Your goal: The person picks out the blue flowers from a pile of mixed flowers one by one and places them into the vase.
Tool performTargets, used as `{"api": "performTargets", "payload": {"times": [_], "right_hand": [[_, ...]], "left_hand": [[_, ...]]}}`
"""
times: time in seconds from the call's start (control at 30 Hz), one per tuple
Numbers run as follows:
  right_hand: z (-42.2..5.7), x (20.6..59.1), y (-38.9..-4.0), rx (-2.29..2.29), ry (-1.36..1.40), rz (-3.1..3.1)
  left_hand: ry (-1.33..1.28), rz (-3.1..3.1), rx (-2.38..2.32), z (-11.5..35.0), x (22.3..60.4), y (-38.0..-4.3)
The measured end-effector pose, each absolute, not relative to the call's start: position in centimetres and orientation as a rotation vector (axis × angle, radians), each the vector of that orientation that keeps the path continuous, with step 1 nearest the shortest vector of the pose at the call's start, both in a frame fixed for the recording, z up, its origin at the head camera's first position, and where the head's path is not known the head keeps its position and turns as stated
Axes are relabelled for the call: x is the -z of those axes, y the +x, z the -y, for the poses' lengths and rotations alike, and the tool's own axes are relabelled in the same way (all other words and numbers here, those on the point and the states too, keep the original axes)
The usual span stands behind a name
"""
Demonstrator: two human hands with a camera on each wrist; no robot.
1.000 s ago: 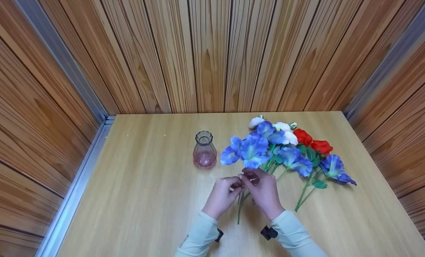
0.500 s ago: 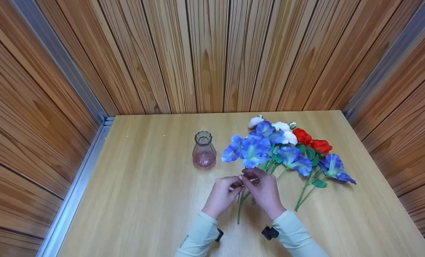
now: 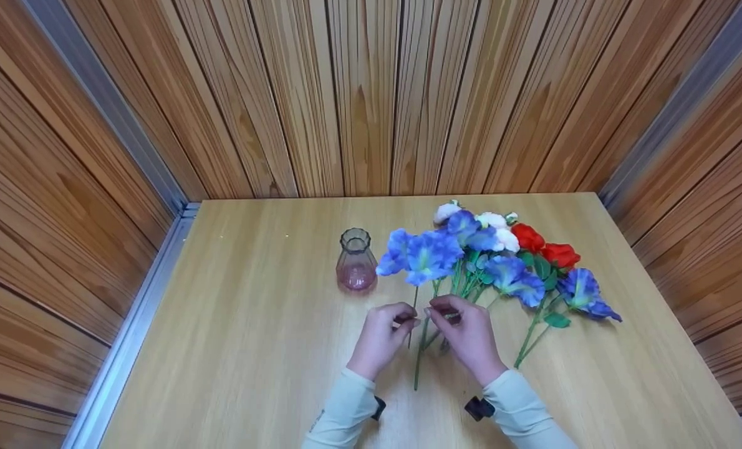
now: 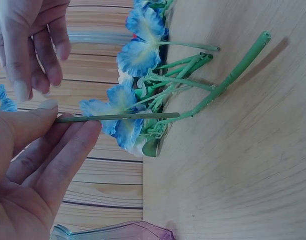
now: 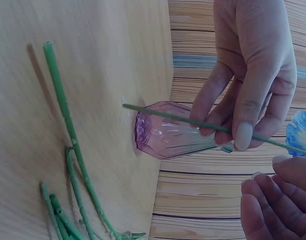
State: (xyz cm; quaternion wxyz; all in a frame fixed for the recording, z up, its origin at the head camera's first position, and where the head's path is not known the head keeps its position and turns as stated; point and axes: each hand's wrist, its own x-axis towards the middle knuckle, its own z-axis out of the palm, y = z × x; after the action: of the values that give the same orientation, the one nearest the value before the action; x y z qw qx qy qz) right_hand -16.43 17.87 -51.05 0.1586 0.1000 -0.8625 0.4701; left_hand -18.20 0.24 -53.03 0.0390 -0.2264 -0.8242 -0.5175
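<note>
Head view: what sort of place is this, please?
It looks like a panelled booth, perhaps built for tabletop work: wood-patterned walls on three sides, grey strips at their corners, and a wooden-looking table between them.

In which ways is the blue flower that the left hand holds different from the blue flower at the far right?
The held blue flower has its stem pinched by the left hand; the far-right blue flower lies on the table. In the head view, the held one appears beside the glass vase, the far-right one beside the red flowers. Both are blue, with paler, yellowish patches.
</note>
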Motion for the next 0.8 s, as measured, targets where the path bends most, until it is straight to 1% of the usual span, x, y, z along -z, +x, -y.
{"api": "performTargets", "payload": {"times": [0.8], "right_hand": [[-19.7, 52.6, -16.2, -1.207, 0.273, 2.609]], "left_hand": [[-0.663, 2.506, 1.605, 0.1, 53.1, -18.3]]}}
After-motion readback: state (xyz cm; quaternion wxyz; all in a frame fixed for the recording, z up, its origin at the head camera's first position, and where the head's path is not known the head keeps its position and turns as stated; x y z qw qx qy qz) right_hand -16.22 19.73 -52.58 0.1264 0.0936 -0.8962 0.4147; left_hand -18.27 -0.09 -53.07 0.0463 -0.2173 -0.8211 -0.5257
